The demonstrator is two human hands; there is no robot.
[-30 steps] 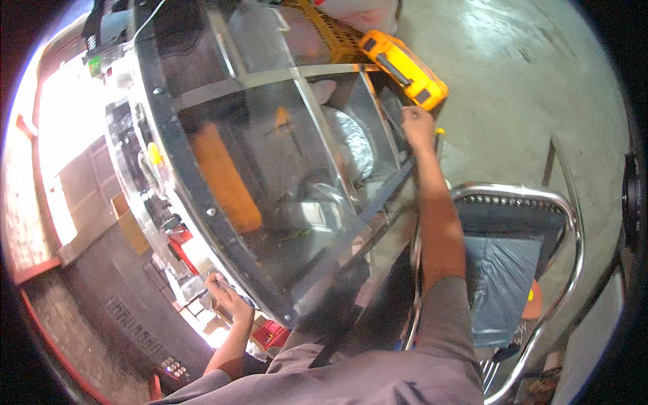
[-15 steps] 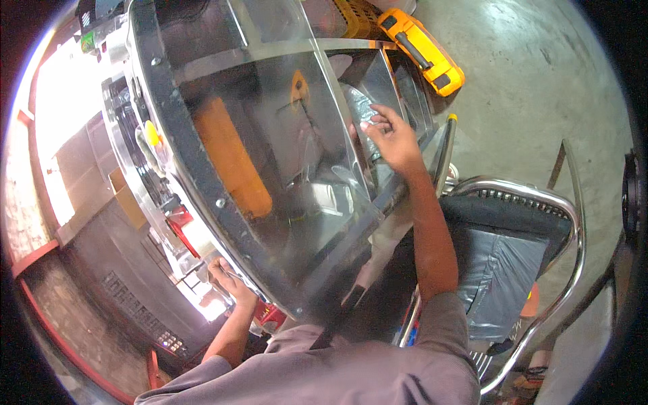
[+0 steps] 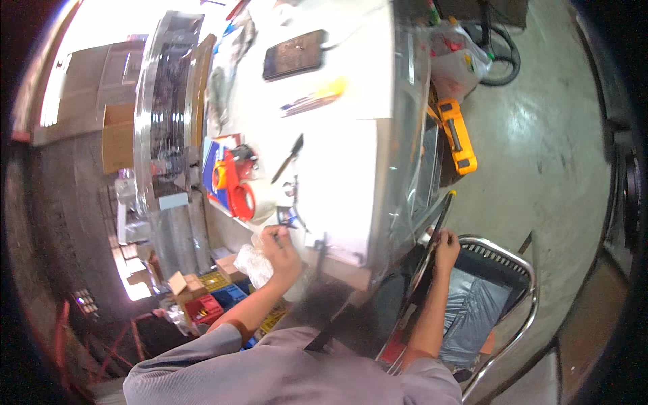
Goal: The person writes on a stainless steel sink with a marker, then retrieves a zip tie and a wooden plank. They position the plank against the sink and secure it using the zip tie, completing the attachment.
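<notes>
My left hand [image 3: 281, 255] is at the near edge of the white tabletop [image 3: 361, 61], beside a crumpled clear plastic bag [image 3: 251, 264]. Its fingers are curled, and anything inside them is too small to make out. Just beyond it lie a red tape dispenser with a roll of tape [image 3: 244, 198], a black pen-like tool [image 3: 289, 159] and a large white sheet [image 3: 341, 189]. Low on the right, my right hand [image 3: 445, 251] is beside the chrome-framed chair [image 3: 528, 270] and the glass case [image 3: 413, 128] under the tabletop. Its fingers are folded; what they hold, if anything, is hidden.
A dark phone [image 3: 293, 55] and a blurred yellow-tipped tool [image 3: 317, 98] lie farther back on the tabletop. On the floor at right stand a yellow hard case [image 3: 457, 137] and a filled plastic bag [image 3: 459, 67]. Cardboard boxes [image 3: 187, 286] sit at lower left.
The view has swung from the glass case onto the tabletop. My right hand has left the case's inside and drawn back beside the chair. My left hand has moved from the case's edge to the tabletop's edge.
</notes>
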